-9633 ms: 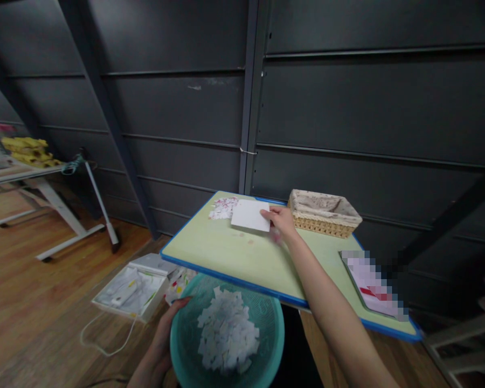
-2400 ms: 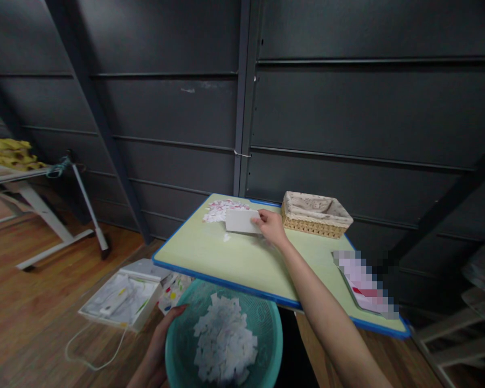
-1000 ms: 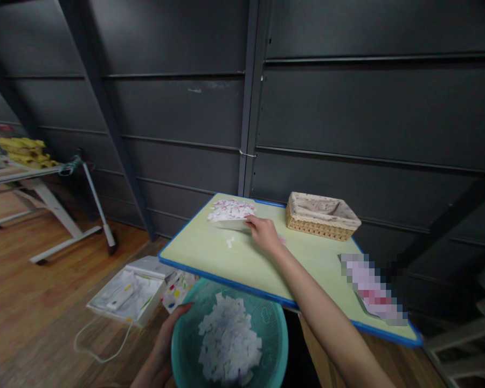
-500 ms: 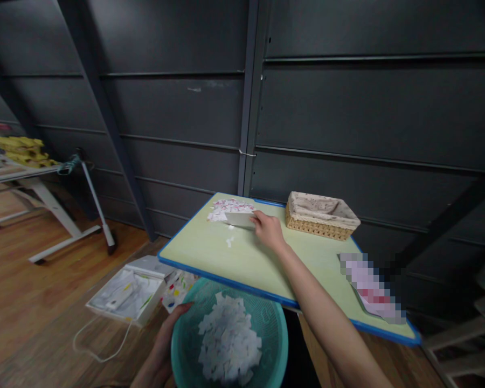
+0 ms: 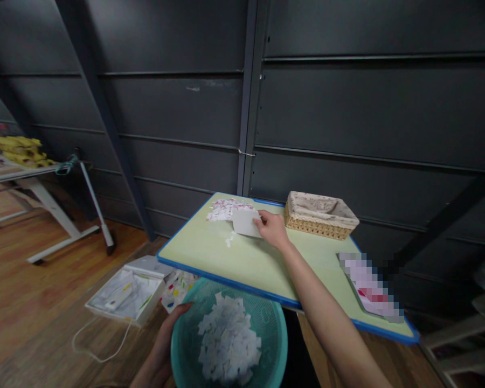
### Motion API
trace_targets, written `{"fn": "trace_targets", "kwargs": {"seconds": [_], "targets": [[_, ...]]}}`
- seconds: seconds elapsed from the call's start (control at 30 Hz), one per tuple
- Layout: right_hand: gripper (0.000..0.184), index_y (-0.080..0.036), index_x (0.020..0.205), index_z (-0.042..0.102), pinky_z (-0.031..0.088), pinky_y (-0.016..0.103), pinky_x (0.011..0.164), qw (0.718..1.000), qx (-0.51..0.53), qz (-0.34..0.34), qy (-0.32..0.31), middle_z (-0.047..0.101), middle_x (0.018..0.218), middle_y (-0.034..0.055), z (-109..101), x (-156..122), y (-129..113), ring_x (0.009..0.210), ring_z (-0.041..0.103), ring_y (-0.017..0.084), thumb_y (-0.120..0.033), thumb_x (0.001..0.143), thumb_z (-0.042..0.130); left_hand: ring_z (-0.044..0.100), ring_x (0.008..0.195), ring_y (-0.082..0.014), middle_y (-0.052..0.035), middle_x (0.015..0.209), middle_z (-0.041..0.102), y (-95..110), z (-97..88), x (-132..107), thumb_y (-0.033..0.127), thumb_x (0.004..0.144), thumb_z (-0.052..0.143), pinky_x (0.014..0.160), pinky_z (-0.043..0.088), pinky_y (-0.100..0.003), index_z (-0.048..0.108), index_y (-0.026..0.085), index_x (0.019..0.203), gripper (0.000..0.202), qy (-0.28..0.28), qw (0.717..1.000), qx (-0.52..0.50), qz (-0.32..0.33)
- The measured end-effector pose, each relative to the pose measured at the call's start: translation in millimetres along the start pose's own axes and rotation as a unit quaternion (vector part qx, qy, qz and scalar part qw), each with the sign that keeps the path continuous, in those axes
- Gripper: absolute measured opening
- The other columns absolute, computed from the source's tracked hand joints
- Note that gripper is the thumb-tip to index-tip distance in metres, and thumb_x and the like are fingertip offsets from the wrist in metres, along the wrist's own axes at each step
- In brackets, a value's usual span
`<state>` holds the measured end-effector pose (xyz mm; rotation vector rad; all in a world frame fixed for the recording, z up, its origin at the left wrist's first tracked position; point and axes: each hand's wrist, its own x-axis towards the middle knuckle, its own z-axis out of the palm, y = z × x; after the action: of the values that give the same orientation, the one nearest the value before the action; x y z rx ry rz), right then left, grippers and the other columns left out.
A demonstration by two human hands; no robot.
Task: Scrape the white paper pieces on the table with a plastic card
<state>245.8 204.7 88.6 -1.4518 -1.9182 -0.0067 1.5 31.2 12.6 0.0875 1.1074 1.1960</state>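
Held white card (image 5: 246, 222) pinched in right grip (image 5: 271, 226), just beside paper scraps (image 5: 223, 210) near far-left corner of table (image 5: 202, 249), possibly touching it. Clasped teal basket (image 5: 271, 328) by rim in left grip (image 5: 170, 326), at near edge.

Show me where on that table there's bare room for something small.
Bare: the front left of the table, between its front edge, the loose scraps and the right forearm. Also the patch between that forearm, the basket and the blurred item. Crowded: toward the back left, where the scrap pile, card and right hand sit close.
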Motion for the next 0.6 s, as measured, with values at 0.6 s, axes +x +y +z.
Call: {"fn": "trace_targets", "kwargs": {"seconds": [0.6], "targets": [[0.022, -0.016, 0.080, 0.070, 0.034, 0.024, 0.055, 0.989, 0.147, 0.011, -0.015, 0.065, 0.066, 0.0021, -2.4, 2.7, 10.9, 0.060, 0.054, 0.015, -0.030, 0.074, 0.054, 0.073, 0.065, -0.0306, -0.0084, 0.069, 0.078, -6.5, -15.0, 11.1, 0.020, 0.073, 0.066, 0.067, 0.058, -0.043, 0.035, 0.005, 0.139, 0.074, -0.026, 0.996, 0.083, 0.014]]}}
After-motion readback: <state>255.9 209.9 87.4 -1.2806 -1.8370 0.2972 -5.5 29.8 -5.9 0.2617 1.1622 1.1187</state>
